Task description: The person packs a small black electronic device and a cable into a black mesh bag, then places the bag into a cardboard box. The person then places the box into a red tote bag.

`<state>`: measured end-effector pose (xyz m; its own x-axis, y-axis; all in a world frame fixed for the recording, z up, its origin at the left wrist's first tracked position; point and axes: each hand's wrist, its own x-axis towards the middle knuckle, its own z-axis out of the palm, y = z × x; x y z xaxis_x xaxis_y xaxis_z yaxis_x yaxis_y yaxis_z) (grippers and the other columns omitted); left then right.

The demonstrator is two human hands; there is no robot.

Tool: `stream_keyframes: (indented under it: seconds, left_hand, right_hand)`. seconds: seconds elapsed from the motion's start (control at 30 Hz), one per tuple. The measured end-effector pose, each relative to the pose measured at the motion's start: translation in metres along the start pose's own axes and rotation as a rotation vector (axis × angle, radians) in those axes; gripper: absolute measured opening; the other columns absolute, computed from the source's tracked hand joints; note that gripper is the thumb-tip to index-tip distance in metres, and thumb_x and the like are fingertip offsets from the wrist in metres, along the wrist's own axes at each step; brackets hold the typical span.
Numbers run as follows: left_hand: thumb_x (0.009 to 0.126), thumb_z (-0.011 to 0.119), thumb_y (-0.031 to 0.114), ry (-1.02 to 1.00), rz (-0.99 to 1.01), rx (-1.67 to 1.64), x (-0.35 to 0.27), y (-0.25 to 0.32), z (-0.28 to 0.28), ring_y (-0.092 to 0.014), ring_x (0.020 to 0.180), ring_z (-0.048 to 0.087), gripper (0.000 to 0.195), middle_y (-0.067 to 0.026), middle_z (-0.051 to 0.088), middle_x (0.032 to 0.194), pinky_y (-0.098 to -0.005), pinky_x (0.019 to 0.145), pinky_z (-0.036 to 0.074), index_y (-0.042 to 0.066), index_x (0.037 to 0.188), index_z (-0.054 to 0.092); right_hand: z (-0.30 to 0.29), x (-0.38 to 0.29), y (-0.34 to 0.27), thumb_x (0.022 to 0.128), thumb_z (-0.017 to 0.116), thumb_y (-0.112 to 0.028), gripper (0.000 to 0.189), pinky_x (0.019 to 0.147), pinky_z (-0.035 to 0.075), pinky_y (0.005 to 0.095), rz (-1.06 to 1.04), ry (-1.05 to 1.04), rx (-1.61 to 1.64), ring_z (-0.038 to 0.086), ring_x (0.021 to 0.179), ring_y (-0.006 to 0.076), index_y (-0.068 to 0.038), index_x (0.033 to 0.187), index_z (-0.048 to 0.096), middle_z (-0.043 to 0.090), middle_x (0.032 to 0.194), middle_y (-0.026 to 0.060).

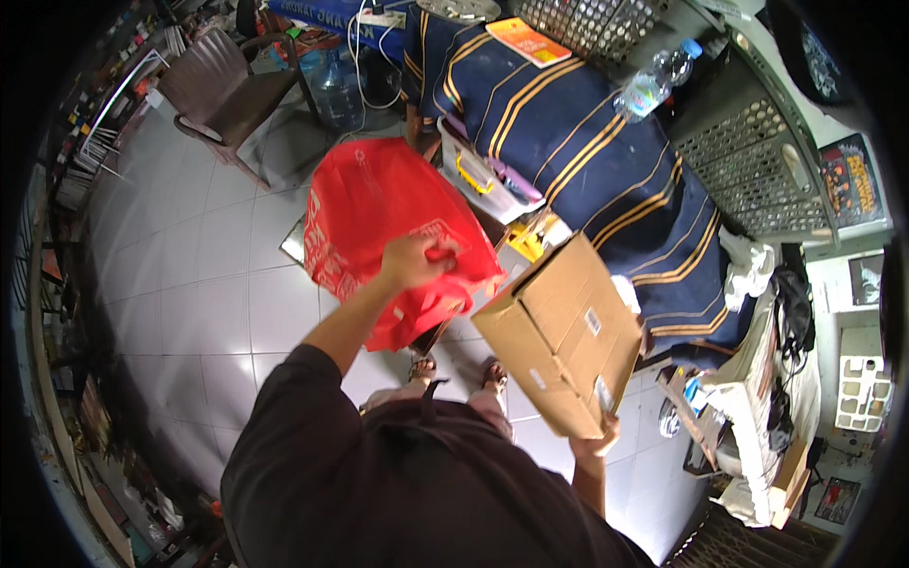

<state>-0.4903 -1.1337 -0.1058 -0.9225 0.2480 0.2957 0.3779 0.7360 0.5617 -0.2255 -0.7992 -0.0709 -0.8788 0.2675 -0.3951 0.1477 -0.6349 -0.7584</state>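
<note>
My left hand [419, 261] grips the gathered fabric of a large red bag [376, 184] printed with white writing. The bag hangs over the tiled floor, in front of my feet. On the other side, my right hand [598, 437] holds a brown cardboard box [568, 326] by its near lower corner. The box is tilted, its flaps lie closed, and small labels are stuck on it. Its far end is close to the cloth-covered table [611, 177]. What the bag contains is hidden.
A brown plastic chair [234, 99] and a large water jug [337, 92] stand at the far left. Beyond the bag is a clear plastic container [479, 174] with a yellow latch. On the table lie a water bottle [657, 82] and an orange booklet [529, 41]. Shelves line the left.
</note>
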Motion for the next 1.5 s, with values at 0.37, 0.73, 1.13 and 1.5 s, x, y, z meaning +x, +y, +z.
stream_keyframes:
  seconds: [0.37,0.73,1.13,1.5]
  left_hand:
    - [0.077,0.063,0.022,0.393,-0.061,-0.11,0.037,-0.043,-0.101,-0.029,0.073,0.063,0.022,-0.015,0.064,0.081,-0.0324,0.064,0.049,0.005,0.092,0.065]
    - [0.081,0.062,0.014,0.498,0.019,-0.282,0.047,-0.03,-0.13,-0.018,0.075,0.064,0.02,-0.0136,0.066,0.082,-0.0273,0.067,0.048,-0.001,0.094,0.063]
    - [0.084,0.052,0.014,0.36,-0.354,0.116,-0.033,-0.109,-0.201,-0.029,0.085,0.062,0.02,-0.0138,0.065,0.089,-0.0323,0.075,0.047,0.006,0.099,0.063]
    - [0.081,0.048,0.01,0.303,-0.539,0.159,-0.082,-0.106,-0.174,-0.031,0.088,0.061,0.024,-0.0131,0.065,0.09,-0.0377,0.075,0.047,0.011,0.1,0.061]
  right_hand:
    - [-0.025,-0.017,0.019,0.069,0.052,-0.034,0.064,0.087,0.044,0.0444,0.106,-0.085,0.147,0.054,0.101,0.0317,0.003,0.121,0.044,0.052,0.116,0.0191]
    - [0.02,0.038,0.062,0.066,0.055,-0.032,0.052,0.078,0.046,0.0386,0.345,-0.127,0.082,0.057,0.09,0.0283,0.001,0.106,0.054,0.059,0.101,0.0156]
    - [0.039,0.077,0.043,0.066,0.056,-0.035,0.056,0.08,0.046,0.0406,0.239,-0.109,0.069,0.057,0.095,0.0284,0.001,0.109,0.053,0.058,0.106,0.0151]
    - [0.075,0.096,0.056,0.066,0.056,-0.032,0.055,0.079,0.046,0.0376,0.409,-0.256,-0.066,0.057,0.093,0.0266,0.0,0.11,0.053,0.058,0.105,0.0141]
